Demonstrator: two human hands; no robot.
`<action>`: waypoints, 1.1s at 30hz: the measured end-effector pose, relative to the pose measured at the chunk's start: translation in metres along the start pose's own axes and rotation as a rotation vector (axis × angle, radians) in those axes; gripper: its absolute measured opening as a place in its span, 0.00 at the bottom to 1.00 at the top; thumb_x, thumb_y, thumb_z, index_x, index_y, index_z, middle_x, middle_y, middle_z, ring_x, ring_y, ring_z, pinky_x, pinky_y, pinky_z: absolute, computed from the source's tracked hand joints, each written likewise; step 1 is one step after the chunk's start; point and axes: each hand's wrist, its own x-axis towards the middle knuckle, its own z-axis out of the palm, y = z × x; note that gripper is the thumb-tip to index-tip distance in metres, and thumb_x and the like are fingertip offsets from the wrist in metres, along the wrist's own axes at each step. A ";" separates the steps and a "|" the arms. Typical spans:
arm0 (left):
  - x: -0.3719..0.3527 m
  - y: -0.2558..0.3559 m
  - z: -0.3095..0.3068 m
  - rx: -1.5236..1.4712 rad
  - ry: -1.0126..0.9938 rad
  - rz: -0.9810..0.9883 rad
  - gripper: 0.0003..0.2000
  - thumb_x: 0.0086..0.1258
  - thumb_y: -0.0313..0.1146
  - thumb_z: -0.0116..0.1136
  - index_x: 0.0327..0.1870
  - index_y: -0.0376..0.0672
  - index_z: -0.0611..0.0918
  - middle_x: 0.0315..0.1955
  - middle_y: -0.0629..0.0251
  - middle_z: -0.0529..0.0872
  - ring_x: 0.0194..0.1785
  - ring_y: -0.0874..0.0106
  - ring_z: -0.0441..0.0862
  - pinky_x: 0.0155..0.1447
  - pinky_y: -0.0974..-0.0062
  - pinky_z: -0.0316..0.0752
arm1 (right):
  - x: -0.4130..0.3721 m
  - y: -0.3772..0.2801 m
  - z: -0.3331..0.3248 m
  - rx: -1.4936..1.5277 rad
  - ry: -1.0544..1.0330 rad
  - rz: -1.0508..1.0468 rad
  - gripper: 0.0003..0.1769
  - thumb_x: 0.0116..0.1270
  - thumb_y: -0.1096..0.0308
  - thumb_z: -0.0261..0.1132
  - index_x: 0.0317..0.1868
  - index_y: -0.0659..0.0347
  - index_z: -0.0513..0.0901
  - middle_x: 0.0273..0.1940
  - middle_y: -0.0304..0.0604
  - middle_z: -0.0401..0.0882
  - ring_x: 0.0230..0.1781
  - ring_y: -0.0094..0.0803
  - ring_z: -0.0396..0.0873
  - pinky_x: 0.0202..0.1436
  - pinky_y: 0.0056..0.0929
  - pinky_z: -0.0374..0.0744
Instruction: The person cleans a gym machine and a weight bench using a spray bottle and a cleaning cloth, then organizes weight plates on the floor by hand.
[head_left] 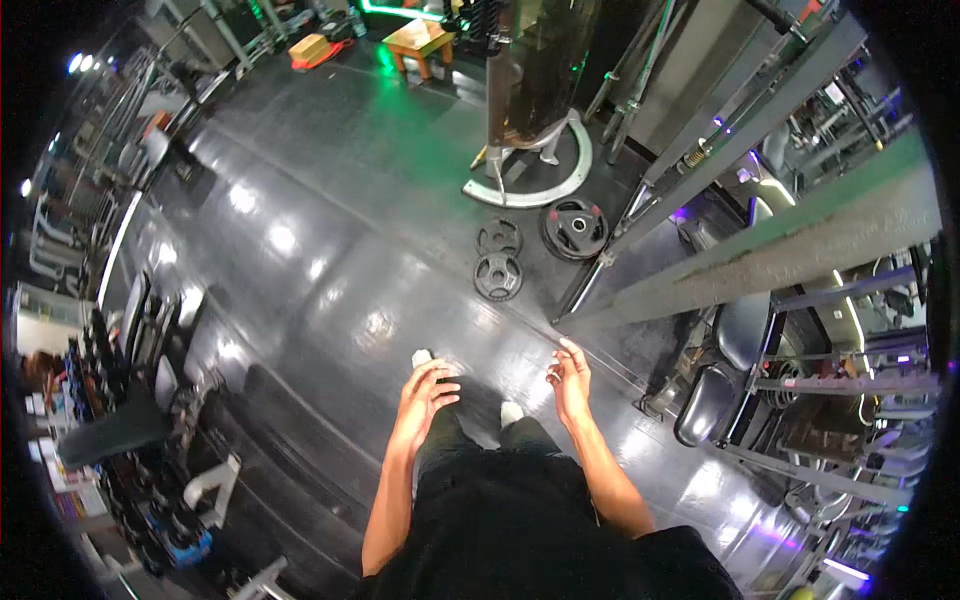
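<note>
Two bare hands hung over a dark, glossy gym floor [330, 180], seen from above. The left hand [425, 392] and right hand [570, 382] were both empty, with fingers loosely curled and gripping nothing. Below them showed black trousers and the pale toes of two shoes [422, 357].

Three loose plates lay flat on the floor just ahead of the feet, well apart from both hands. A careless step could likely catch a rim and cause a trip or a stubbed toe. The floor mirrored the ceiling lights and looked as if it might be slick, so a shoe could slide. A grey steel beam [760, 260] slanted down close to the right hand, where a swinging arm might knock it. The plates lay flush with the floor, so fingers slid under a rim might get pinched.

The near plate [497, 276] and the far plate [499, 237] were small, black and round, with cut-out grip holes around a centre hole. They sat one just behind the other. The big plate [574, 228] lay just to their right, black with red marks, near the beam's foot.
</note>
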 end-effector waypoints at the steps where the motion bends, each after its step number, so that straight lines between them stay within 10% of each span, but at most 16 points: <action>1: 0.017 0.007 -0.012 0.014 -0.025 -0.008 0.16 0.74 0.35 0.46 0.58 0.39 0.70 0.46 0.58 0.78 0.46 0.65 0.80 0.49 0.68 0.78 | 0.006 0.006 0.006 -0.002 0.028 -0.005 0.14 0.69 0.70 0.55 0.54 0.53 0.74 0.40 0.34 0.74 0.28 0.19 0.72 0.30 0.20 0.73; 16: 0.281 0.130 -0.053 0.583 -0.407 -0.441 0.18 0.74 0.38 0.47 0.61 0.41 0.69 0.49 0.58 0.76 0.48 0.66 0.79 0.52 0.66 0.76 | 0.102 0.088 0.107 0.350 0.530 -0.024 0.17 0.68 0.65 0.57 0.57 0.51 0.74 0.44 0.37 0.75 0.31 0.22 0.74 0.36 0.24 0.73; 24: 0.444 0.037 -0.046 0.903 -0.460 -0.652 0.15 0.73 0.39 0.49 0.57 0.47 0.74 0.45 0.60 0.80 0.45 0.68 0.81 0.48 0.68 0.77 | 0.209 0.148 0.085 0.462 0.678 -0.042 0.16 0.68 0.63 0.58 0.56 0.52 0.75 0.46 0.38 0.75 0.37 0.23 0.75 0.38 0.25 0.76; 26: 0.484 -0.006 -0.072 1.508 -0.705 -0.324 0.14 0.70 0.39 0.52 0.53 0.47 0.77 0.40 0.60 0.83 0.44 0.67 0.81 0.48 0.68 0.76 | 0.241 0.167 0.073 0.443 0.693 -0.025 0.16 0.68 0.63 0.58 0.56 0.52 0.75 0.45 0.37 0.76 0.38 0.23 0.75 0.38 0.25 0.76; 33: 0.578 -0.098 -0.121 1.881 -0.867 -0.338 0.11 0.66 0.39 0.54 0.47 0.48 0.79 0.31 0.54 0.85 0.39 0.60 0.83 0.43 0.63 0.76 | 0.361 0.248 0.011 0.403 0.639 0.135 0.16 0.69 0.64 0.56 0.56 0.50 0.74 0.45 0.36 0.76 0.38 0.24 0.76 0.39 0.26 0.77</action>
